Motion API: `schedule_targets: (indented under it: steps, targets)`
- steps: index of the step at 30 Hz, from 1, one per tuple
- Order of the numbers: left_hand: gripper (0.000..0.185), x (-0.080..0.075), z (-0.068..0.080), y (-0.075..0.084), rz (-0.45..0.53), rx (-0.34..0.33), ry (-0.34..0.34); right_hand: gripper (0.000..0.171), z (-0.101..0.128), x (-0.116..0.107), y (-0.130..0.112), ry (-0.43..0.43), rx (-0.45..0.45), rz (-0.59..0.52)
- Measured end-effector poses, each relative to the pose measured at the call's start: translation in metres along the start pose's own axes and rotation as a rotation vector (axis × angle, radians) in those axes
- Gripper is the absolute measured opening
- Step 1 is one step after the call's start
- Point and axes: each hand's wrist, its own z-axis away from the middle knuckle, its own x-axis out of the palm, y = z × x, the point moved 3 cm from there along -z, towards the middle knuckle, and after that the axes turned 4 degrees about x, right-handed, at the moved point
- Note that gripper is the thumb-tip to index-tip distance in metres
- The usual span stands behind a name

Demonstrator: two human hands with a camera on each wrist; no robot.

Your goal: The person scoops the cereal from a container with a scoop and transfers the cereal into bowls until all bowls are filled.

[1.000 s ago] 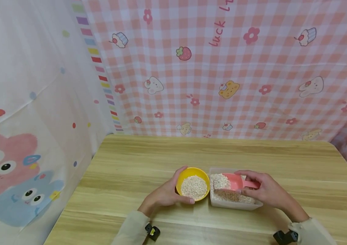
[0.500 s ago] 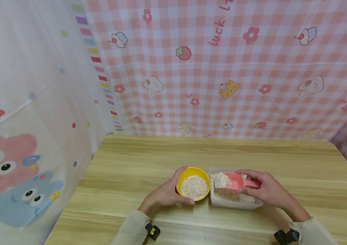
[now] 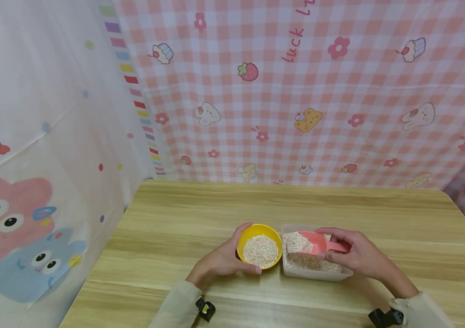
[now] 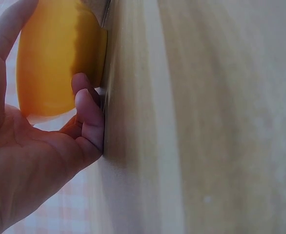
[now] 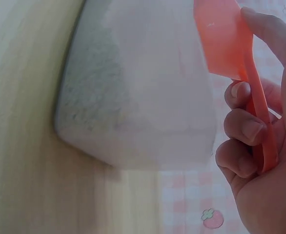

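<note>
Bright even light, blurry wrist views

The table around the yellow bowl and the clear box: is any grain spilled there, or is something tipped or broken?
Nothing stands out. The yellow bowl and the clear box stand level, side by side on the table, with no spilled grain visible. The left hand holds the bowl; the right hand grips the pink scoop.

Pale wooden table (image 3: 216, 209), pink gingham cartoon-print cloth (image 3: 339, 91) at 12 o'clock, sheer white cartoon curtain (image 3: 31, 136) at 9 o'clock, soft even light

A staged tabletop corner was suggested: a wooden table (image 3: 298, 205) was enclosed by cartoon-printed cloth backdrops (image 3: 298, 91).
</note>
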Motion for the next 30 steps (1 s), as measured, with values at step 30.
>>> schedule_targets:
  steps: [30]
  targets:
    - [0.115,0.001,-0.001,-0.001,0.006,0.01,0.005,0.054,-0.034,0.023,-0.049,-0.044,-0.135,0.201]
